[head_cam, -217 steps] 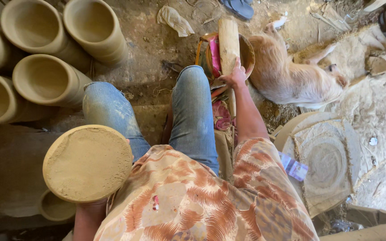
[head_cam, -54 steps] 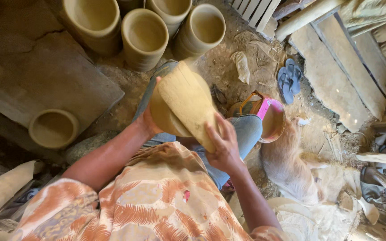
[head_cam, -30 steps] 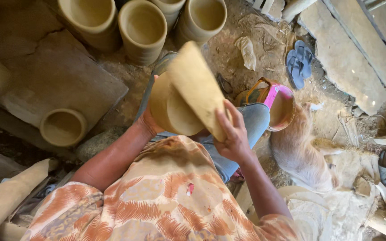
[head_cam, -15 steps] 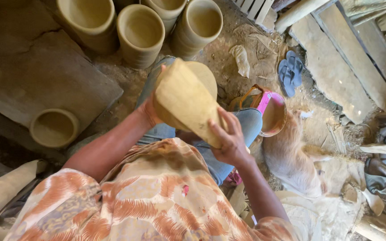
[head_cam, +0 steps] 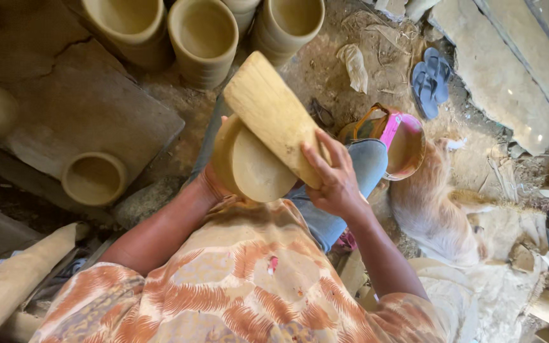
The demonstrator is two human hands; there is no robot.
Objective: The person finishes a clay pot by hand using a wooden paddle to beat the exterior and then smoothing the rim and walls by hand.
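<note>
While you sit over the dirt floor, note the surroundings first: a flat grey slab lies at ten o'clock with one small open pot on its near edge, and a row of larger clay cylinders stands at twelve o'clock, well apart from your work. A bowl with a pink band sits at three o'clock beside your knee, blue sandals beyond it at two o'clock. The clay pot rests at centre over your lap, its base turned toward you. Your left hand is mostly hidden behind it, so I cannot tell its grip; it appears to support the pot from the nine o'clock side. Your right hand is closed round the lower end of the wooden paddle, whose flat face lies against the pot's upper edge. Judgement: keep the paddle face flat to the clay, strike lightly, and turn the pot evenly between blows
</note>
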